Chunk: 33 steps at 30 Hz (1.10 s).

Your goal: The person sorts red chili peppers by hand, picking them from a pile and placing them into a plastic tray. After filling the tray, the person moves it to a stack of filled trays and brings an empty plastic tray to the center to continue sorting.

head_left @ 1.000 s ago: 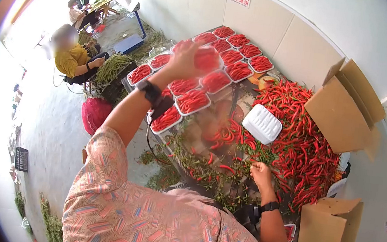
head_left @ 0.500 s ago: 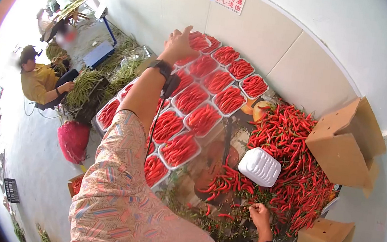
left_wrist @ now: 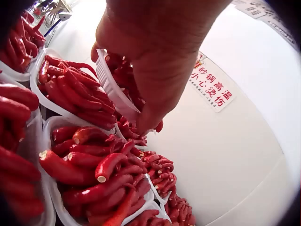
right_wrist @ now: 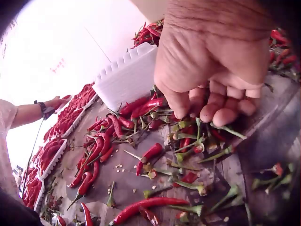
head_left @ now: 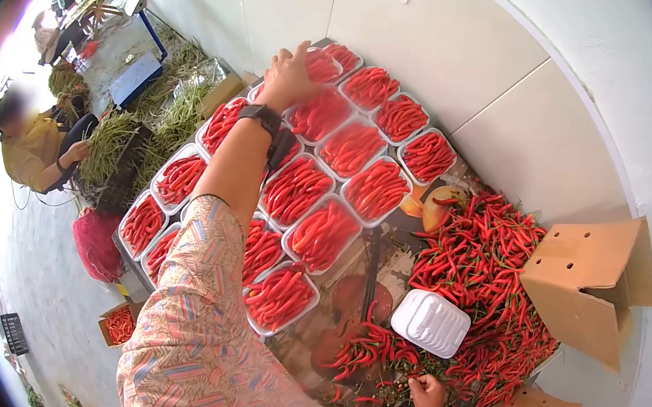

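Observation:
At the far back corner of the table, my left hand (head_left: pixel 288 81) grips a white tray of red chillies (left_wrist: pixel 113 87), fingers and thumb over its sides. In the left wrist view that tray tilts above other filled trays (left_wrist: pixel 51 101). Near the front of the table, my right hand (head_left: pixel 428 399) hangs with loosely curled fingers over green chilli stems (right_wrist: pixel 202 162). Its fingertips are close to the stems in the right wrist view, with nothing seen held. Several loose red chillies (right_wrist: pixel 150 205) lie beside it. An upside-down white tray (head_left: pixel 431 322) rests on the chillies just behind.
Rows of chilli-filled trays (head_left: pixel 322 236) cover the table's left side. A big heap of chillies (head_left: pixel 487 284) lies right, beside a cardboard box (head_left: pixel 590 276). The wall (head_left: pixel 441 63) runs along the back. Another person (head_left: pixel 36 147) sits left by green plants (head_left: pixel 109 148).
My left hand has carried the chilli tray to the back corner and lowered it toward the other trays. The right hand stays over the stems. The head view has shifted.

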Tool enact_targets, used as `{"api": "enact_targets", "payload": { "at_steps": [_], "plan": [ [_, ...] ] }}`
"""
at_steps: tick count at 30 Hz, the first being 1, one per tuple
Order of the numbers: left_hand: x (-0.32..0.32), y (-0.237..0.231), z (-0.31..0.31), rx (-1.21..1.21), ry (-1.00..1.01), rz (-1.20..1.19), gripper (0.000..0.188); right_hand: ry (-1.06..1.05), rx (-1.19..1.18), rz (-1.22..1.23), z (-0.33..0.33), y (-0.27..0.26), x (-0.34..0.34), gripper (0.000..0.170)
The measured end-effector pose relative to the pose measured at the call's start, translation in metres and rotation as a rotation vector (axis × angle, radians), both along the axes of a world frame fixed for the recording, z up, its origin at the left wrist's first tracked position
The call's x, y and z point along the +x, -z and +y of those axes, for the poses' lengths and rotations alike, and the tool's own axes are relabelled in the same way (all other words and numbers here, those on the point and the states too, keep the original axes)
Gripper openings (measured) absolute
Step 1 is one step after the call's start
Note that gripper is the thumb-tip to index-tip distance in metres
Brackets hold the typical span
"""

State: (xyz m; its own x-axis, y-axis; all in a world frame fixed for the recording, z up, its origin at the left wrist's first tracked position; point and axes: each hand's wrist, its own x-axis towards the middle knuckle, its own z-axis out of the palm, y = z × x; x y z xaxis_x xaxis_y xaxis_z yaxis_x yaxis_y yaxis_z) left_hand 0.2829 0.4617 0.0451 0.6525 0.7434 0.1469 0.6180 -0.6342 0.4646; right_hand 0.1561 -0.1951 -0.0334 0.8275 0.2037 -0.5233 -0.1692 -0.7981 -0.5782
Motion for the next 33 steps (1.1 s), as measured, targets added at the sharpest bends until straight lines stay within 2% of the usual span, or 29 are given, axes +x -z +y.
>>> {"api": "enact_targets", "payload": {
  "at_steps": [8, 17, 19, 22, 27, 29, 31, 33],
  "plan": [
    [0.007, 0.025, 0.009, 0.109, 0.029, -0.012, 0.095, 0.055, -0.025, 0.028, 0.010, -0.011, -0.001, 0.018],
    [0.001, 0.018, 0.013, 0.092, 0.053, 0.075, 0.101, 0.058, -0.009, 0.021, 0.003, -0.003, -0.001, 0.019],
    [-0.001, 0.017, 0.011, 0.100, 0.058, 0.078, 0.102, -0.002, -0.024, -0.029, 0.004, -0.006, 0.000, 0.019],
    [-0.005, 0.007, 0.004, 0.215, 0.020, 0.060, 0.099, -0.050, -0.022, -0.094, -0.002, 0.004, 0.001, 0.021],
    [-0.022, -0.023, -0.016, 0.218, 0.078, -0.011, 0.085, -0.085, -0.056, -0.104, 0.010, -0.010, 0.003, 0.023],
    [-0.029, -0.039, -0.034, 0.266, 0.191, -0.051, 0.070, -0.105, -0.044, -0.161, 0.011, -0.010, 0.002, 0.024],
    [-0.036, -0.048, -0.056, 0.341, 0.299, -0.093, 0.063, -0.133, -0.026, -0.190, 0.011, -0.010, 0.000, 0.026],
    [-0.051, -0.063, -0.091, 0.307, 0.399, -0.120, 0.058, -0.156, -0.073, -0.209, 0.010, -0.006, 0.001, 0.032]
  ]
}}
